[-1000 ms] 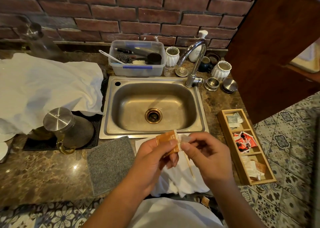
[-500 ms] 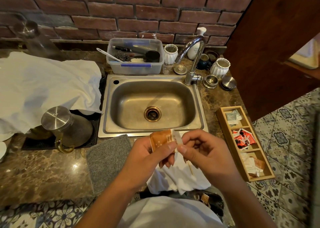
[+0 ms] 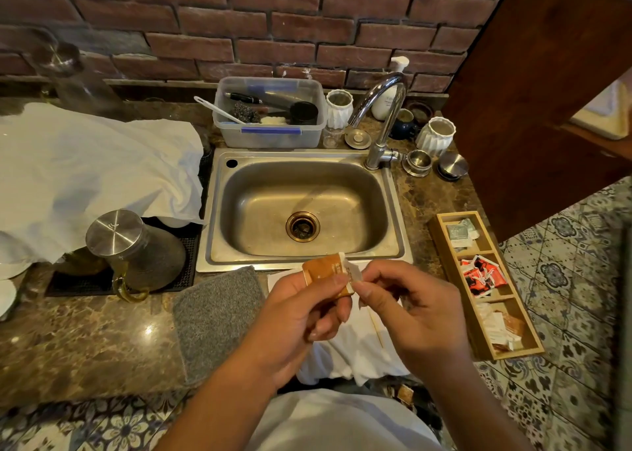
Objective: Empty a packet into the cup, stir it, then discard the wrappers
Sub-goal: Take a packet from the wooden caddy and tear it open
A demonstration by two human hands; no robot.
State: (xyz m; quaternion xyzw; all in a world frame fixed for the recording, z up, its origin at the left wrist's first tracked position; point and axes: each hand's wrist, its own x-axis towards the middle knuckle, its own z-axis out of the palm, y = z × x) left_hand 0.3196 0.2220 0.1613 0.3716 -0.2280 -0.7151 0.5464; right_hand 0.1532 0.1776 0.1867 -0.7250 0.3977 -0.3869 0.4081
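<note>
Both hands hold a small orange-brown packet [image 3: 323, 272] above the counter's front edge, just in front of the sink. My left hand [image 3: 301, 320] grips its body between thumb and fingers. My right hand [image 3: 413, 310] pinches the packet's white end strip [image 3: 352, 274]. A thin wooden stick [image 3: 376, 327] shows under my right hand, over a white cloth [image 3: 352, 358]. Two white ribbed cups [image 3: 339, 106] [image 3: 436, 136] and a dark mug [image 3: 403, 124] stand behind the sink. I cannot tell which cup belongs to the task.
A steel sink [image 3: 260, 211] with a faucet [image 3: 383, 115] fills the middle. A wooden tray [image 3: 513, 354] of packets lies to the right, a grey mat [image 3: 215, 317] and a lidded glass jug [image 3: 136, 248] to the left. A plastic tub [image 3: 270, 136] stands at the back.
Both hands stay on the packet. It has tipped a little, and my right fingers now pinch its white end strip more tightly.
</note>
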